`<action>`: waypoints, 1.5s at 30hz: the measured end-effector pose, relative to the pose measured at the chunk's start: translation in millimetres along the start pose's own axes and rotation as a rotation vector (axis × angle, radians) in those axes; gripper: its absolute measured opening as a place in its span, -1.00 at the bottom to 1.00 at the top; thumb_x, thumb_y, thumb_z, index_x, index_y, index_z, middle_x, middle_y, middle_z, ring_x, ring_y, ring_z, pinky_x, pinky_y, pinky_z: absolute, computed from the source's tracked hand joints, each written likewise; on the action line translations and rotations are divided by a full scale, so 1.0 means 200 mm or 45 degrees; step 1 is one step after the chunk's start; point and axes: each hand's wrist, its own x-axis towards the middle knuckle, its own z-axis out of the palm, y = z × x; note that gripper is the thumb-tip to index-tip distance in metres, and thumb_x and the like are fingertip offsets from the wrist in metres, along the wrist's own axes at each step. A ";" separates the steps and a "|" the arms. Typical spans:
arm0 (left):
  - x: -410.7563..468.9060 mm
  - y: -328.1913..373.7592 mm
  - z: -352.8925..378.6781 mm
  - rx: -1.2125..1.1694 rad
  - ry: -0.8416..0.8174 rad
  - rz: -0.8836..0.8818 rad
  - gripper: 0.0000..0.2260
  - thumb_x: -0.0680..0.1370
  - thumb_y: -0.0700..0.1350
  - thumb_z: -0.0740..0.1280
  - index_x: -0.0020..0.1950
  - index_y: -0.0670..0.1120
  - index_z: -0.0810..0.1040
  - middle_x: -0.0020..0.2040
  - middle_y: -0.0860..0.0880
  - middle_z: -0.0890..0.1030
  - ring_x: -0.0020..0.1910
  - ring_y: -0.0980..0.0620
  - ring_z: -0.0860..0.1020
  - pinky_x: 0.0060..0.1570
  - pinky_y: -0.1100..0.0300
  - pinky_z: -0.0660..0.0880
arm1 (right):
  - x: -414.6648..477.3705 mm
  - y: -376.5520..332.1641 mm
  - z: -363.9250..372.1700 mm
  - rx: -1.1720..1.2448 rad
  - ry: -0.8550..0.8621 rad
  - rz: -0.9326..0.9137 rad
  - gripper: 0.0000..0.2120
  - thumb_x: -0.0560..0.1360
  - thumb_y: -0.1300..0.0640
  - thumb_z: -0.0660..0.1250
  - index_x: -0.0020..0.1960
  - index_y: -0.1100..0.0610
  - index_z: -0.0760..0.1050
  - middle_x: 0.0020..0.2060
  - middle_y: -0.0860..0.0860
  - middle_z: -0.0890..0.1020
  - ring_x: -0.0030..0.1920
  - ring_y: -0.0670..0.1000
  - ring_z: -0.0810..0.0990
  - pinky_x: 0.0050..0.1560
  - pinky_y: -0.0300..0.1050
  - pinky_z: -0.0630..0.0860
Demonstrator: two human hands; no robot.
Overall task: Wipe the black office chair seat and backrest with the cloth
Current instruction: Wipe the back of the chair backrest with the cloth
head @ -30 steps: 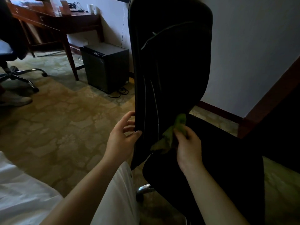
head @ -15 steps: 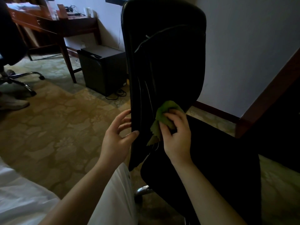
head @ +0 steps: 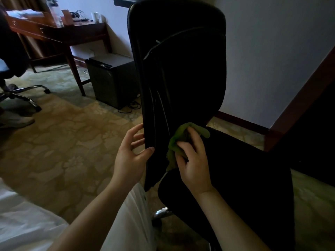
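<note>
The black office chair stands in front of me, its tall backrest (head: 181, 66) upright and its seat (head: 244, 174) stretching to the right. My right hand (head: 194, 165) grips a crumpled green cloth (head: 178, 140) and presses it against the bottom of the backrest, just above the seat. My left hand (head: 131, 153) holds the backrest's left edge, thumb on the front face and fingers behind it.
A small black cabinet (head: 112, 82) stands on the patterned carpet behind the chair, with a wooden desk (head: 59, 31) to its left. Another chair's chrome base (head: 21, 95) is at far left. A white bed corner (head: 23, 223) lies at lower left. A dark wooden panel (head: 308, 98) rises at right.
My right hand rubbed the cloth up the lower backrest and has shifted it slightly right and down toward the seat joint. The left hand has kept its hold on the edge.
</note>
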 end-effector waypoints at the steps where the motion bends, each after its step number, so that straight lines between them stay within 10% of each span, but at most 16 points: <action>1: 0.00 0.00 0.00 0.003 0.000 0.000 -0.44 0.52 -0.33 0.43 0.32 0.26 0.46 0.19 0.11 0.60 0.19 0.22 0.58 -0.09 0.34 0.58 | 0.00 0.00 0.01 0.018 -0.007 0.005 -0.79 0.60 0.15 0.27 0.21 0.15 0.53 0.50 0.11 0.35 0.54 0.10 0.31 0.52 -0.05 0.30; 8: 0.00 -0.01 0.01 0.039 0.013 0.010 -0.43 0.52 -0.32 0.44 0.32 0.27 0.45 0.20 0.11 0.60 0.21 0.22 0.57 -0.07 0.37 0.57 | -0.02 -0.01 0.05 0.189 0.013 0.106 -0.57 0.63 0.17 0.23 0.49 0.14 0.37 0.55 -0.01 0.28 0.57 0.02 0.26 0.50 0.03 0.36; 17: 0.00 0.00 0.02 0.053 0.020 0.001 -0.43 0.52 -0.28 0.44 0.32 0.30 0.43 0.23 0.11 0.58 0.21 0.21 0.57 -0.06 0.37 0.58 | -0.08 0.06 0.04 0.137 -0.014 0.134 -0.77 0.62 0.12 0.24 0.20 0.17 0.55 0.46 -0.06 0.37 0.51 -0.02 0.37 0.46 -0.09 0.39; 45: -0.02 -0.02 0.04 0.019 0.021 0.004 -0.39 0.53 -0.28 0.44 0.44 0.24 0.39 0.30 0.10 0.53 0.26 0.24 0.53 0.12 0.25 0.60 | -0.06 -0.03 0.01 0.050 -0.021 0.148 -0.76 0.63 0.14 0.23 0.21 0.18 0.56 0.49 0.09 0.38 0.54 0.00 0.29 0.51 -0.27 0.22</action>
